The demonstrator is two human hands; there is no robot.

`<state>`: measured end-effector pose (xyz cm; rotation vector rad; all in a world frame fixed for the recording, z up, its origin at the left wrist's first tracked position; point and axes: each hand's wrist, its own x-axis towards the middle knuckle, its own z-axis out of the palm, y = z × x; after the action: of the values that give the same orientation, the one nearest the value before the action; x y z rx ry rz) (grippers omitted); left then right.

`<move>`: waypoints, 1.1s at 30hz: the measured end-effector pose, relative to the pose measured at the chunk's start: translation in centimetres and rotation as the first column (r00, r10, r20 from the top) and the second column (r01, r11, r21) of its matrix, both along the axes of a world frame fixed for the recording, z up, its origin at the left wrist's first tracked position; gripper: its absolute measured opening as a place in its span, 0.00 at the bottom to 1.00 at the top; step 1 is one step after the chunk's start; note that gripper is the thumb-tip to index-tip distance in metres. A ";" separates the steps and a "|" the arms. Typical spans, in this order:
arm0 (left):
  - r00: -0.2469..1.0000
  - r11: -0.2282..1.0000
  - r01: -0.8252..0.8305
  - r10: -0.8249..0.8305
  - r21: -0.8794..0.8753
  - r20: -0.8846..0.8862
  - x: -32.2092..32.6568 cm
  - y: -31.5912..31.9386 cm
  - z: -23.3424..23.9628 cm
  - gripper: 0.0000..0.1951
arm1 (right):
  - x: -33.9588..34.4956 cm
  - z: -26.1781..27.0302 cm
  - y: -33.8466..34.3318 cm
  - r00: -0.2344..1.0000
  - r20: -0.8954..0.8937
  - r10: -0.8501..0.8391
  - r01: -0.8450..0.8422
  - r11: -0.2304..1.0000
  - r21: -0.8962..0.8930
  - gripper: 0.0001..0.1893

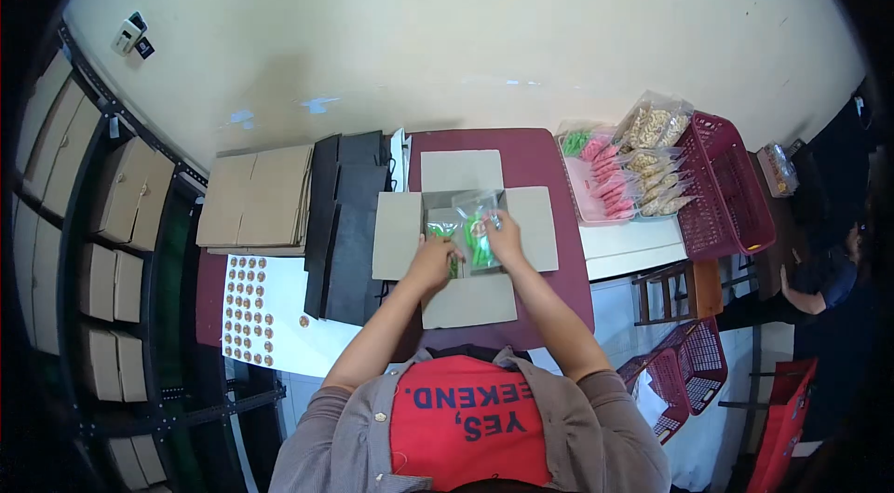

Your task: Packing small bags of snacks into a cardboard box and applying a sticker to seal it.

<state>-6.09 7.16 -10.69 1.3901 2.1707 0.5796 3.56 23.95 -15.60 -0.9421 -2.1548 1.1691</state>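
An unfolded cardboard box [468, 304] stands before me with its flaps spread outward. My right hand [504, 238] grips a clear plastic bag of green snack sticks [480, 248] by its right side, over the box opening. A round sticker shows on that bag. At the left of the opening, my left hand [436, 261] rests on a second clear bag of green pieces [441, 229] inside the box. Its fingers partly cover this bag, so the grip is hard to make out.
Flat cardboard [262, 196] and black folded bags [353, 248] are stacked left, beside a sheet of round stickers [248, 311]. At right, a pink tray [574, 179] holds bagged pink and green snacks near a maroon plastic basket [726, 193]. A person [814, 287] is at far right.
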 end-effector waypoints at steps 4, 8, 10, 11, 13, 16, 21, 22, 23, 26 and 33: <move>0.869 0.994 -0.096 0.106 0.046 -0.484 1.0 -0.5 -5.3 0.13 | -1.2 -2.0 -2.2 0.994 0.100 -0.043 0.044 0.999 0.000 0.22; 0.887 0.990 -0.105 0.048 -0.099 -0.459 1.0 0.1 -3.9 0.13 | 0.1 -3.0 -2.4 0.979 0.204 -0.007 0.016 0.999 -0.044 0.30; 0.812 0.991 -0.131 0.105 -0.005 -0.575 0.5 -0.3 -5.3 0.12 | -0.1 -2.4 -3.5 0.977 0.210 0.040 -0.044 0.999 0.012 0.32; 0.737 0.986 -0.128 0.165 0.105 -0.655 0.6 -0.1 -5.3 0.12 | 0.1 -1.8 -3.9 0.956 0.290 0.049 -0.081 0.992 0.099 0.32; 0.765 0.990 -0.138 0.082 -0.038 -0.639 0.6 0.0 -5.5 0.11 | -0.3 -1.6 -4.7 0.853 0.521 -0.006 -0.196 0.923 0.331 0.26; 0.787 0.975 -0.115 -0.027 -0.189 -0.617 0.7 1.0 -5.0 0.11 | 0.0 -3.2 -3.9 0.770 0.638 0.023 -0.330 0.870 0.366 0.22; 0.789 0.990 -0.101 0.019 -0.100 -0.614 0.6 1.2 -5.1 0.12 | -1.0 -3.4 -3.9 0.741 0.668 -0.068 -0.261 0.887 0.380 0.15; 0.786 0.990 -0.090 0.006 -0.105 -0.619 0.6 1.2 -5.3 0.12 | -1.0 -3.4 -3.6 0.744 0.664 -0.073 -0.248 0.892 0.377 0.15; 0.845 0.994 -0.107 0.076 -0.027 -0.530 1.2 1.5 -4.4 0.12 | -0.3 -3.7 -2.9 0.749 0.661 -0.046 -0.286 0.877 0.386 0.14; 0.896 0.980 -0.166 0.197 0.111 -0.399 1.9 1.2 -1.4 0.12 | 0.6 1.1 -2.8 0.797 0.594 0.107 -0.322 0.907 0.270 0.14; 0.975 0.827 -0.062 0.169 0.559 -0.142 2.6 8.0 5.9 0.10 | 6.3 7.2 6.7 0.949 -0.246 0.199 -0.276 0.902 -0.333 0.09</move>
<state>-3.48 15.19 -4.81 1.6554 2.3544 1.2521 9.88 30.64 -8.44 -0.6719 -1.9601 1.7528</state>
